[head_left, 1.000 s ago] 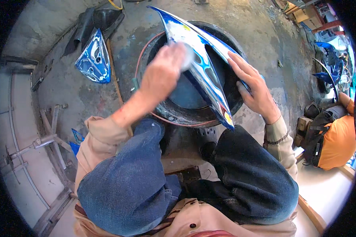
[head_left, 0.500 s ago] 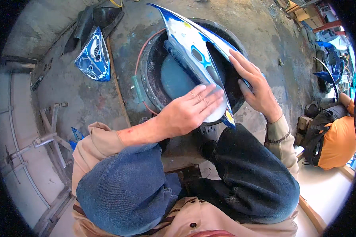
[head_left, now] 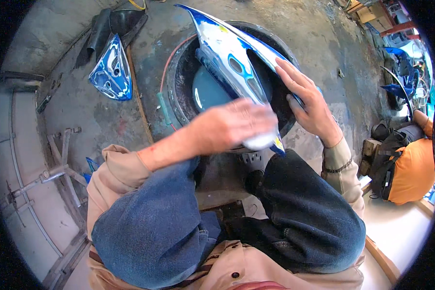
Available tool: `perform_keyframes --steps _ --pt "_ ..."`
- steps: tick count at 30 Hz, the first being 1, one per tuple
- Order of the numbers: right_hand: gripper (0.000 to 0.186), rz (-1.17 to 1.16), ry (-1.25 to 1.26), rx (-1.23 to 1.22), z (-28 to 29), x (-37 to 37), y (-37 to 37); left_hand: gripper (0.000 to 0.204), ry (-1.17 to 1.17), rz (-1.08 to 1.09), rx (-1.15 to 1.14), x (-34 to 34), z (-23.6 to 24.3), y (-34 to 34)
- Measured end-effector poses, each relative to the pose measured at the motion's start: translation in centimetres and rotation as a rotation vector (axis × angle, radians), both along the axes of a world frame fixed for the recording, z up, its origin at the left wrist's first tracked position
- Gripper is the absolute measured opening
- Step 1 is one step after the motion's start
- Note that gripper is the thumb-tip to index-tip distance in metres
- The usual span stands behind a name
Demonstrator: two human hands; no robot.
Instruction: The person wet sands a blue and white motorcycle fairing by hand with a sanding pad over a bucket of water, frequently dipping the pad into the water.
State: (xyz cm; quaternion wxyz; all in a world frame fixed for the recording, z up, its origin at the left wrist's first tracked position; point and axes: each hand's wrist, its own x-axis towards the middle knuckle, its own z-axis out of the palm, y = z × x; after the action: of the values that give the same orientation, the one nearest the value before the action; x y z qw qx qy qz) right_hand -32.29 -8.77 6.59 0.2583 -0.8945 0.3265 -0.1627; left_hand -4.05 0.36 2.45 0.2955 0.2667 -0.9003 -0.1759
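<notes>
A pointed blue and white plastic fairing panel, with an oval hole and a long slot, lies slanted across a round black tub. Bluish cloudy water shows in the tub under it. My right hand grips the panel's right edge, fingers stretched along the top and thumb lower down. Over the panel's near end is my left hand, palm down and smeared by motion. Whether anything lies beneath its fingers is hidden. A white patch of the panel shows just below that hand.
Another blue and white panel lies on the concrete floor at left, beside a wooden strip and black plastic parts. A red cord with a green sleeve runs by the tub. At right sit an orange and black bag and blue parts.
My left hand has shifted slightly over the panel's near end and is more blurred now. The right hand keeps its hold on the panel's edge.
</notes>
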Motion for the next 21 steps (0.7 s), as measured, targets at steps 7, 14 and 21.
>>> perform_keyframes --steps 7,14,21 --pt "0.087 0.002 0.013 -0.011 0.2 0.3 0.0 0.059 0.021 0.268 0.018 0.7 0.0 -0.8" --pt "0.087 0.008 0.004 -0.013 0.3 -0.1 0.0 0.060 0.006 0.123 -0.054 1.0 -0.2 -2.1" --pt "0.086 0.010 0.007 -0.021 -0.2 -0.1 -0.1 0.056 -0.006 0.016 0.059 -1.4 0.1 1.4"
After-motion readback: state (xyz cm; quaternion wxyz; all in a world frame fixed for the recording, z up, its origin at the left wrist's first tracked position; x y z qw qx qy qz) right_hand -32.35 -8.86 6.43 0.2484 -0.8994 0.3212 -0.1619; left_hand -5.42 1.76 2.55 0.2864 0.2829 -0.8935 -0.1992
